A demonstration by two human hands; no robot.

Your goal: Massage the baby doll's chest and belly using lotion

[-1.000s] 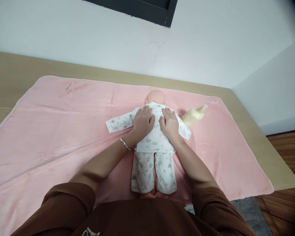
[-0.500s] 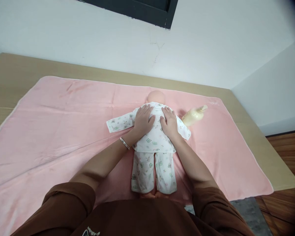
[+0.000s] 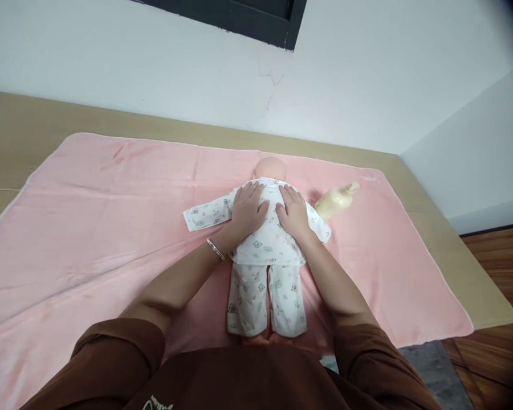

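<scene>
A baby doll [image 3: 270, 168] lies with its head toward the wall and its feet toward me. It wears a white printed shirt [image 3: 265, 245] and matching trousers [image 3: 247, 302]. My left hand [image 3: 248, 210] rests flat on the left side of the doll's upper body, its thumb apart from the fingers. On the right side of the shirt, my right hand [image 3: 294, 213] lies flat too, fingers stretched toward the doll's shoulder. Neither hand grips anything. Just right of the doll's sleeve, a cream-coloured pump bottle [image 3: 336, 201] lies tipped on its side.
Under the doll spreads a pink blanket [image 3: 123, 228] with a pale edge, laid over a light wooden table [image 3: 38, 117]. A white wall [image 3: 175, 74] with a dark frame [image 3: 265, 25] stands behind. Wooden flooring [image 3: 502, 273] shows at the right.
The whole view has shifted very slightly. Both hands stay on the doll's upper body, with hardly any movement across the shirt.
</scene>
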